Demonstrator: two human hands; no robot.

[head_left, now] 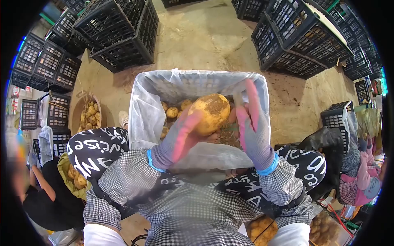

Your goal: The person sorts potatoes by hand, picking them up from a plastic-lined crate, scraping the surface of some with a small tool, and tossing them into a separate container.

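A large yellow potato (211, 112) with a brown dirt patch is in my left hand (182, 133), which wears a grey and pink glove and holds it from the left and below. To its right, my right hand (254, 127), gloved the same way, has its fingers stretched and spread, with nothing held in it. Both hands are above a crate (198, 76) lined with white cloth. Smaller potatoes (172, 112) lie inside the crate, partly hidden by my hands and the large potato.
Stacked black crates (123, 49) stand front left, more crates (287, 45) front right. A round basket (102, 119) of potatoes is at the left. One person (53, 201) is at the lower left, another (355, 176) at the right. Potatoes (262, 229) lie below.
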